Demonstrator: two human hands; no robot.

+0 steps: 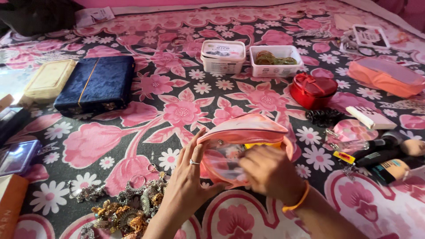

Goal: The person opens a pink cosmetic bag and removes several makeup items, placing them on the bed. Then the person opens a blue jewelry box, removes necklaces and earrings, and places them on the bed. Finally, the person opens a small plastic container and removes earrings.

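The pink pouch [241, 146] lay on the floral bed cover [177, 110]. Her left hand [188, 186] gripped its side, fingers curled; her right hand [270, 172] reached inside, its grasp hidden.

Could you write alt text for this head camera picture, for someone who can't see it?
Two bare hands, left hand and right hand, hold a small pink pouch on a pink floral cloth. Jewellery, boxes and cosmetics lie around.
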